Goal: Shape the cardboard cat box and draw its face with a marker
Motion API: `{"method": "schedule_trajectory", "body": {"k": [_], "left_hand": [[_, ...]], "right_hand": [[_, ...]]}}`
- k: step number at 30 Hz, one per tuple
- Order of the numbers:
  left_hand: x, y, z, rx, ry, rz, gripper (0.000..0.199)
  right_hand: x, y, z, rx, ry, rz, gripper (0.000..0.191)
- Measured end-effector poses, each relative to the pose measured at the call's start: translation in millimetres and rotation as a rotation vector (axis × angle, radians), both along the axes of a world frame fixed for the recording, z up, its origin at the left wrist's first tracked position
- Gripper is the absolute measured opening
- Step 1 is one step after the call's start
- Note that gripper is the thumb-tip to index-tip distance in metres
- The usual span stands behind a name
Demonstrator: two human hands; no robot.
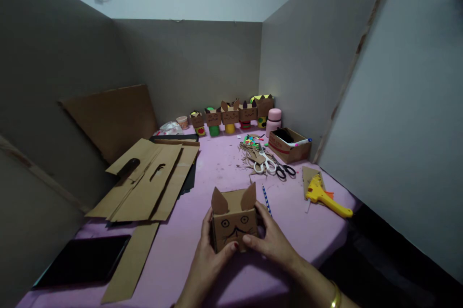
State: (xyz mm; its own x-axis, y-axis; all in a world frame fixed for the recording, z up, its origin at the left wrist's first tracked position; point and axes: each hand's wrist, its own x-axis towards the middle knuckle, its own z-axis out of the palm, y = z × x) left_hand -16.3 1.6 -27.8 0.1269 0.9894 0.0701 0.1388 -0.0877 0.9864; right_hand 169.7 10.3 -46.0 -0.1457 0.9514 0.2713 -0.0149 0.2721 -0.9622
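Note:
A small cardboard box [235, 219] with two pointed cardboard ears and a drawn animal face is held between my hands above the near edge of the table. My left hand [213, 255] grips its left side, thumb on the lower front. On the right side my right hand [273, 238] holds it too, its thumb near the drawn mouth. The face has round eyes, a nose and whiskers in black. Just beyond my right hand lies a blue patterned pencil [266, 199]. The box's back and underside are hidden.
Flattened cardboard [144, 180] and a dark tablet-like slab [81, 260] lie left. Scissors [265, 162] rest among scraps, near an open box [289, 146]. A yellow glue gun [325, 196] lies right. Several cardboard-headed figures [230, 116] stand along the back, beside a pink bottle [274, 122].

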Motion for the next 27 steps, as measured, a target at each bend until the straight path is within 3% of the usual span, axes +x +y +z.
{"method": "schedule_trajectory", "body": {"k": [15,19,24,27], "left_hand": [[0,-1,1.2,-0.009,-0.058,-0.027,0.098],[0,-1,0.3,-0.036,-0.116,-0.077,0.110],[-3,-2,-4.1,0.101,-0.096,-0.012,0.112],[-6,-1,-7.0,0.136,-0.068,0.013,0.111]], "right_hand": [[-1,-1,10.8,0.020,0.004,0.018,0.094],[0,-4,11.0,0.008,-0.002,0.018,0.104],[0,-9,5.6,-0.060,-0.048,0.019,0.118],[1,-8,1.9,-0.032,-0.127,0.006,0.113]]}}
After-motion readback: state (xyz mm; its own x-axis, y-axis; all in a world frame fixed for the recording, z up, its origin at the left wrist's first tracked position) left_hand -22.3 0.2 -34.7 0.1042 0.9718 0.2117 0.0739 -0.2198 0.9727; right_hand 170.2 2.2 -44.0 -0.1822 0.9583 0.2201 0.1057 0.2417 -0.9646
